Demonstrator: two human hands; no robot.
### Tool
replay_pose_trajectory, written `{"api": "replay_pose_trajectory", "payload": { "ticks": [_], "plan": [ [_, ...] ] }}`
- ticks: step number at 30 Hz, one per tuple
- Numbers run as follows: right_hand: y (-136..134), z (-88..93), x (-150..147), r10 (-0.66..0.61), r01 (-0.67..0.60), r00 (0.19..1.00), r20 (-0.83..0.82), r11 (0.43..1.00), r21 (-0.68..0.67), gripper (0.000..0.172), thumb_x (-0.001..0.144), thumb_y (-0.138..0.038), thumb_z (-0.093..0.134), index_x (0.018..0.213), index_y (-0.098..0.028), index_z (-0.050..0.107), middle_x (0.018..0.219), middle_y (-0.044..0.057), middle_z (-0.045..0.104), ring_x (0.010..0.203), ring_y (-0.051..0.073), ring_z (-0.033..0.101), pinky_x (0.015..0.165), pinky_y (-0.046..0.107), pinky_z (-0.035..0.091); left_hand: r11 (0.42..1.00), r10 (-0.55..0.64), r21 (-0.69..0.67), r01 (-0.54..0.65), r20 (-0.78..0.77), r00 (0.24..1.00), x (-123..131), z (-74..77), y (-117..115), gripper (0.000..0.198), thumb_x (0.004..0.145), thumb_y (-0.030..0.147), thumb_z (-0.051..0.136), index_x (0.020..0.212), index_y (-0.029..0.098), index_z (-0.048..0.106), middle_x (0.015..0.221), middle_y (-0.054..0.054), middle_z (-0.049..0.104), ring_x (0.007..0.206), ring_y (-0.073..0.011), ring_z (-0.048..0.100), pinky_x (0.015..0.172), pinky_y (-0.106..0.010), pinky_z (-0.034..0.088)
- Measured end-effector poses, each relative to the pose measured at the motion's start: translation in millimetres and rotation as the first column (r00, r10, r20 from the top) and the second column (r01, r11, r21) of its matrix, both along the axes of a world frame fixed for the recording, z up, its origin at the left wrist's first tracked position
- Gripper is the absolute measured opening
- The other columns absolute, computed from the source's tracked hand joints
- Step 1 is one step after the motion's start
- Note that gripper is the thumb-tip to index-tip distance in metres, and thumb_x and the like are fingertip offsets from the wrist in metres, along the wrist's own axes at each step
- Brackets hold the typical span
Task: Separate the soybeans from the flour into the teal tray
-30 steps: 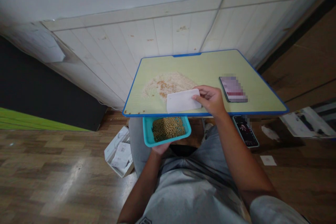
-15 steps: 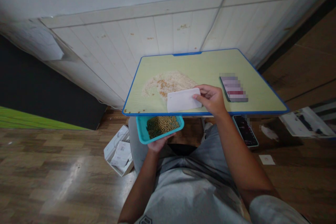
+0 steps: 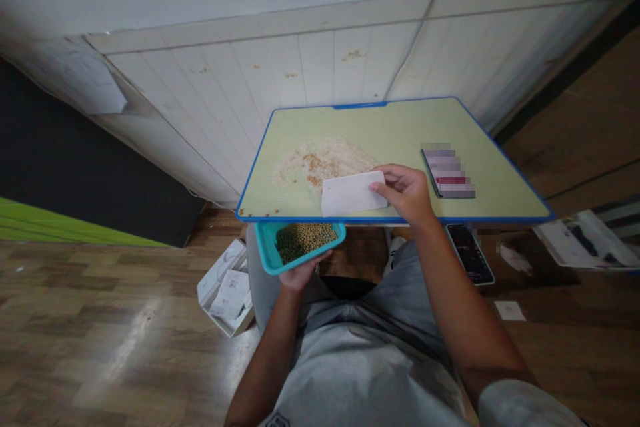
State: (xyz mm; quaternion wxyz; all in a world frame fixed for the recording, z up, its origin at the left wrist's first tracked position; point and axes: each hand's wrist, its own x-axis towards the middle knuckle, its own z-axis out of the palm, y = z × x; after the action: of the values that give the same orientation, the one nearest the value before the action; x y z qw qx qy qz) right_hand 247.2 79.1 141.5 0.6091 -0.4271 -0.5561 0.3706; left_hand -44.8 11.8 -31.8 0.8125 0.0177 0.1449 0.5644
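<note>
My left hand (image 3: pixel 300 273) holds a turquoise tray (image 3: pixel 267 247) from below, just under the table's near edge. Inside the tray lie dark green beans (image 3: pixel 289 244) on the left and pale yellow beans (image 3: pixel 317 236) on the right. A white card (image 3: pixel 350 195) is pinched in my right hand (image 3: pixel 407 192), thumb on top, over the near edge of the table (image 3: pixel 400 127). Beyond the card, pale grains (image 3: pixel 345 150) are spread on the tabletop, with orange-brown pieces (image 3: pixel 314 167) among them.
A phone (image 3: pixel 449 172) lies on the table's right part. Below the right edge are another phone (image 3: pixel 470 253), a white tray (image 3: pixel 585 240) and a small white square (image 3: pixel 510 310). An open white box (image 3: pixel 227 290) stands on the floor at left. The wall (image 3: pixel 260 73) rises behind the table.
The turquoise tray has shifted slightly left in my left hand. My right hand keeps its grip on the card, with little movement over the table. The whole view has shifted a little.
</note>
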Motion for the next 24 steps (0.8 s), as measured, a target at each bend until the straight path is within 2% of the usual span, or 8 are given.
{"api": "replay_pose_trajectory", "payload": {
  "ticks": [3,8,14,19,24],
  "plan": [
    [-1,1.9,0,0.005,-0.005,1.000,0.011,1.000,-0.003,0.036,0.066,-0.047,0.095,0.088,-0.022,0.081,0.084,0.003,0.084,0.070,0.019,0.076,0.064,0.030,0.062,1.000,0.007,-0.002,-0.007,-0.014,1.000,1,-0.2,0,0.068,0.104,0.068,0.034,0.163,0.036,0.045,0.178,-0.009,0.034,0.165,-0.0482,0.017,0.119,-0.089,0.020],
    [-3,3.7,0,-0.009,0.009,1.000,0.008,1.000,-0.005,0.036,0.065,-0.046,0.095,0.089,-0.022,0.082,0.083,0.004,0.084,0.068,0.018,0.075,0.063,0.029,0.061,0.999,-0.006,0.035,0.009,-0.071,0.997,2,2.3,-1,0.069,0.103,0.072,0.030,0.153,0.033,0.059,0.175,-0.008,0.041,0.165,-0.0486,0.019,0.122,-0.084,0.024],
    [-2,2.7,-1,-0.013,0.013,1.000,0.000,1.000,-0.010,0.041,0.063,-0.051,0.096,0.087,-0.022,0.082,0.081,0.004,0.084,0.067,0.019,0.075,0.062,0.030,0.061,0.998,-0.025,0.054,0.027,-0.032,0.999,1,3.3,-1,0.067,0.104,0.069,0.031,0.155,0.034,0.056,0.173,-0.010,0.044,0.164,-0.0454,0.023,0.121,-0.084,0.026],
    [-2,2.8,-1,-0.010,0.010,1.000,-0.001,1.000,0.008,0.037,0.065,-0.049,0.096,0.086,-0.022,0.081,0.079,0.003,0.083,0.066,0.017,0.074,0.060,0.028,0.060,1.000,-0.009,0.022,0.011,-0.106,0.994,2,6.9,-1,0.069,0.104,0.072,0.026,0.149,0.034,0.064,0.174,-0.007,0.044,0.164,-0.0467,0.023,0.121,-0.082,0.030],
    [-2,3.4,-1,0.000,0.000,1.000,-0.015,1.000,0.015,0.033,0.065,-0.043,0.096,0.086,-0.022,0.081,0.079,0.002,0.083,0.065,0.015,0.073,0.061,0.026,0.059,1.000,0.017,0.001,-0.017,-0.095,0.995,4,11.0,-2,0.072,0.105,0.072,0.027,0.159,0.032,0.053,0.177,-0.010,0.035,0.165,-0.0485,0.016,0.122,-0.086,0.020]
  ]
}}
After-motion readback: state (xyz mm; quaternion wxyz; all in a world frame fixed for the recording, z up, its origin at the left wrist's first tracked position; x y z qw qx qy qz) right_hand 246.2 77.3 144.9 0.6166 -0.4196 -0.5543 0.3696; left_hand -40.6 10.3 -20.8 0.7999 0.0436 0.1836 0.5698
